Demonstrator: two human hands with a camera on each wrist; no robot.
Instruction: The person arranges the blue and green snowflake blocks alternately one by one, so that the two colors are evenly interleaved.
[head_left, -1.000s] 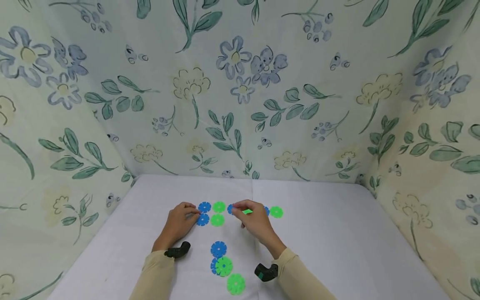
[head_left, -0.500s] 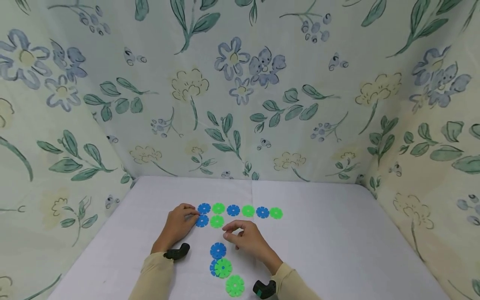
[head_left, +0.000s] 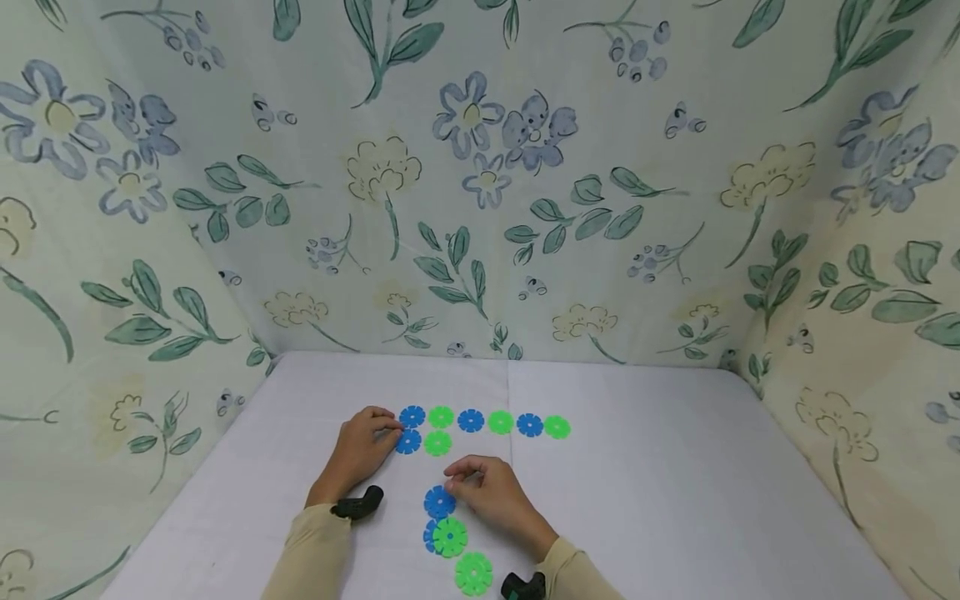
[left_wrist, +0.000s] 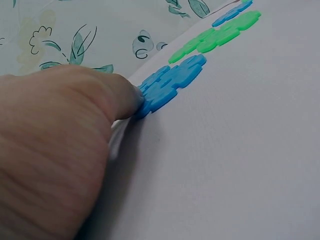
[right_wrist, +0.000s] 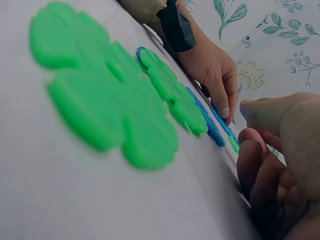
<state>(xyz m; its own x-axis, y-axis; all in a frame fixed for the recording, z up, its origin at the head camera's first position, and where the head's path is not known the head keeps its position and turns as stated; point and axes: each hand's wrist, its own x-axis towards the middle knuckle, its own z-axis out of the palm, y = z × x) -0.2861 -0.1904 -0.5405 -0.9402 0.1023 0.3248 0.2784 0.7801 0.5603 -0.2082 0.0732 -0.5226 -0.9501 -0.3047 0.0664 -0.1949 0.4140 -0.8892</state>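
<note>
Two rows of flat, notched plastic flower discs lie on the white tabletop. My left hand [head_left: 366,442] rests at their left end, its fingertips on the edges of the upper blue disc [head_left: 412,417] and the lower blue disc [head_left: 408,441]. The left wrist view has the thumb [left_wrist: 125,97] against a blue disc [left_wrist: 167,86]. My right hand [head_left: 491,498] is just right of a nearer blue disc [head_left: 438,502], its fingertips at that disc's upper edge. A gap shows between its thumb and index finger, with nothing held; the other fingers are loosely curled.
Beside the lower blue disc lies a green disc [head_left: 438,443]. The upper row runs right, blue and green by turns, to a green disc [head_left: 557,427]. Nearer me, a green disc [head_left: 450,537] overlaps a blue one, with another green disc [head_left: 474,573] below. Floral cloth [head_left: 480,250] walls the table.
My right hand has drawn back from the upper row toward the nearer discs, uncovering that row's middle discs. The left hand has stayed at the left-end blue discs.
</note>
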